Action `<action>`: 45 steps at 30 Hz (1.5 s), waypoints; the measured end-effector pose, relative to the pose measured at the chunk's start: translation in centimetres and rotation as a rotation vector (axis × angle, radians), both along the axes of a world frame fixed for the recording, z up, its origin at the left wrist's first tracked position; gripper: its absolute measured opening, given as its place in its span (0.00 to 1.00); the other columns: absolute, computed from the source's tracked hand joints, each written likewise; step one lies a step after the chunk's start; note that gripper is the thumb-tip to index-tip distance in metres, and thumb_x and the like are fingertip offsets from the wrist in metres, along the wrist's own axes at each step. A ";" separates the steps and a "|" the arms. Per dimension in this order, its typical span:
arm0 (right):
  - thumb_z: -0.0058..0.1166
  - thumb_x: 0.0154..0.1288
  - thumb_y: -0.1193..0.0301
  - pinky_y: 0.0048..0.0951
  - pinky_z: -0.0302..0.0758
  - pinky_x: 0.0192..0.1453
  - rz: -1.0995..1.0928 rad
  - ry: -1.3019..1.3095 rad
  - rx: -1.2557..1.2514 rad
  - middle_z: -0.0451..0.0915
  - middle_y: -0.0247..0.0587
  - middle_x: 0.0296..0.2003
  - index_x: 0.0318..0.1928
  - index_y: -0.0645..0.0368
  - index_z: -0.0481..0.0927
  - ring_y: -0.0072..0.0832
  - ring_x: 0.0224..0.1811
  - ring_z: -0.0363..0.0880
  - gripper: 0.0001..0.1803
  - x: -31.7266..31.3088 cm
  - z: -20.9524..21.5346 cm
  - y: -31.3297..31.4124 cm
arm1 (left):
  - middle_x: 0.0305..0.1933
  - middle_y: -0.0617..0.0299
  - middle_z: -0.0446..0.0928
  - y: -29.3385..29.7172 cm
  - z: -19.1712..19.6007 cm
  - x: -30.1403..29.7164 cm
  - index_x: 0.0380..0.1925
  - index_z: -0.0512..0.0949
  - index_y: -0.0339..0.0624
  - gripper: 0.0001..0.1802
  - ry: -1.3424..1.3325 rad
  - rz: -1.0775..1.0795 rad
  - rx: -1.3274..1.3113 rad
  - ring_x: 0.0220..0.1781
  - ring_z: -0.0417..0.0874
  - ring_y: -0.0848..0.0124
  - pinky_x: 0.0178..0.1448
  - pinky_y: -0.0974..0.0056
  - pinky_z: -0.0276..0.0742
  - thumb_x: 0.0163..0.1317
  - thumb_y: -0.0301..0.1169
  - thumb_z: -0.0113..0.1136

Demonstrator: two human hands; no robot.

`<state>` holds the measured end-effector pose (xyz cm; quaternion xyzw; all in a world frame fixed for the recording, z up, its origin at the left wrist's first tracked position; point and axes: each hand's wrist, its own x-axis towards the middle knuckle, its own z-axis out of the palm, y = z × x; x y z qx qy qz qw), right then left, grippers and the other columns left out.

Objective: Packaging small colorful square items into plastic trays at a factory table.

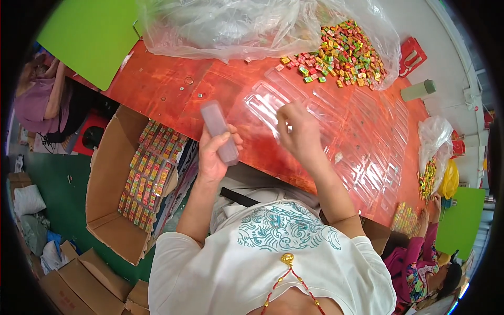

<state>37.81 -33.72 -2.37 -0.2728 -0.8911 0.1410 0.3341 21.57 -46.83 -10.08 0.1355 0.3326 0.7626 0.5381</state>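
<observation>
My left hand [214,152] is wrapped round a long, narrow stack of translucent plastic trays [212,119], tilted up at the table's near edge. Over the table my right hand [298,128] is raised with its fingers curled in, thumb and forefinger close together. Slightly blurred, it leaves unclear whether anything small is pinched there. Beneath and beyond it, clear plastic trays [362,155] lie in rows across the red tabletop [178,79]. A heap of small, colourful wrapped pieces [352,55], red, green and yellow, spreads at the far right beside the trays.
Crumpled clear plastic sheeting [226,29] covers the far edge. A cardboard box [113,173] with filled trays stands at my left, below the table. A green bottle [418,90] is at the far right. People sit at left [42,107] and lower right [420,262].
</observation>
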 end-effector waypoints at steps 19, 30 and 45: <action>0.54 0.69 0.69 0.21 0.69 0.30 0.277 0.046 -1.069 0.75 0.30 0.26 0.36 0.64 0.78 0.16 0.28 0.72 0.09 -1.5 -2.1 -2.3 | 0.50 0.59 0.71 1.0 1.8 3.4 0.61 0.61 0.41 0.33 0.083 -0.065 0.051 0.49 0.77 0.69 0.50 0.63 0.80 0.52 0.24 0.54; 0.55 0.65 0.74 0.22 0.69 0.28 0.243 0.365 -1.387 0.73 0.28 0.22 0.32 0.61 0.79 0.16 0.24 0.69 0.04 -0.8 -2.1 -2.1 | 0.46 0.53 0.76 0.8 1.8 3.4 0.56 0.66 0.37 0.28 -0.104 -0.018 0.047 0.41 0.83 0.63 0.46 0.60 0.82 0.52 0.27 0.55; 0.57 0.51 0.72 0.35 0.68 0.37 0.161 -0.300 0.205 0.70 0.38 0.26 0.27 0.55 0.70 0.34 0.30 0.74 0.08 -1.4 -4.8 -5.6 | 0.45 0.50 0.75 -2.6 1.0 -0.1 0.52 0.66 0.36 0.23 0.059 0.116 0.080 0.41 0.82 0.62 0.44 0.57 0.85 0.53 0.26 0.54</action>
